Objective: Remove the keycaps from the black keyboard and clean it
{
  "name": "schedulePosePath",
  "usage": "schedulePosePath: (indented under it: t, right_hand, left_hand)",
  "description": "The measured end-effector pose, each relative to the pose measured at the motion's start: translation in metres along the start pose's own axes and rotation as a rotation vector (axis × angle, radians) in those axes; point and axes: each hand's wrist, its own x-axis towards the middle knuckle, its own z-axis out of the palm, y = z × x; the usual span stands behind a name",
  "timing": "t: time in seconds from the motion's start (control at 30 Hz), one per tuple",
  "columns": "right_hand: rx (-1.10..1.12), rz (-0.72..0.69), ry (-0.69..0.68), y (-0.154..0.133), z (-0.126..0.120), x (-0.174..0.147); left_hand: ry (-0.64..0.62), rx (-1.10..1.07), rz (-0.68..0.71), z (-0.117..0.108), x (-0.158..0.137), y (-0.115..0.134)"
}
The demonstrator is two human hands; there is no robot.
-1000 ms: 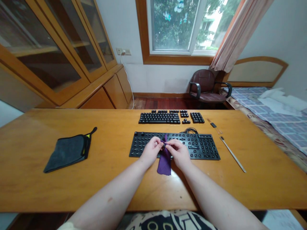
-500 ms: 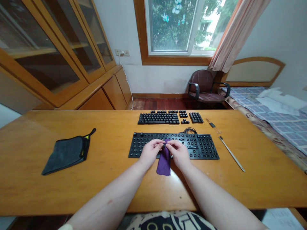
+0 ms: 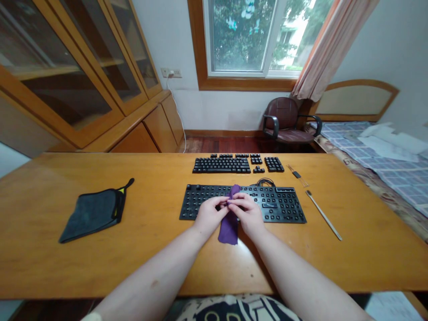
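A purple cloth [image 3: 228, 229] is pinched between my two hands, its lower end hanging toward the table's near side and a crumpled end sticking up past my fingers. My left hand [image 3: 210, 214] grips it from the left with thumb and fingertips. From the other side my right hand [image 3: 247, 213] closes on the same spot. Whether a small part is wrapped inside the cloth is hidden by my fingers. Under both hands lies a black keyboard base [image 3: 284, 207] without its keycaps, its switches exposed. Behind it, the removed black keycaps [image 3: 221, 165] are laid out in keyboard order.
On the right lie a wire keycap puller [image 3: 296, 174] and a thin brush [image 3: 323, 215] with a pale handle. A folded dark grey cloth [image 3: 95, 214] is at the left of the wooden table [image 3: 150, 263]. The keyboard's coiled cable [image 3: 265, 182] sits behind its back edge.
The cloth's upper end has been pushed up and folded over, so more purple shows above my fingers. The small dark bit at my fingertips is now covered.
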Motion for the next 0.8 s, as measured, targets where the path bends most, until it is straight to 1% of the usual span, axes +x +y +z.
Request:
schedulePosePath:
  t: [0.1,0.23,0.37,0.43,0.57,0.67,0.8]
  right_hand:
    - [-0.032,0.055,0.028,0.002,0.003,-0.002]
    - [-0.044,0.062,0.057,0.0,0.003,-0.002]
    - [-0.071,0.088,0.046,-0.004,0.0,0.0]
    - [-0.06,0.077,0.039,-0.004,-0.001,0.0]
    - [-0.037,0.058,0.048,-0.001,0.001,-0.001]
    - [-0.028,0.11,0.066,0.002,0.001,-0.001]
    - [0.045,0.197,0.091,0.006,0.0,0.0]
  left_hand:
    - [0.035,0.131,0.077,-0.001,-0.002,-0.001]
    - [0.023,0.198,0.135,-0.002,-0.003,0.001]
    - [0.006,0.209,0.121,-0.001,-0.003,0.001]
    - [0.013,0.212,0.112,0.0,-0.003,0.001]
    - [0.023,0.23,0.147,0.001,-0.005,0.002]
    - [0.024,0.238,0.154,0.001,-0.006,0.004]
    - [0.005,0.214,0.112,0.001,-0.005,0.006]
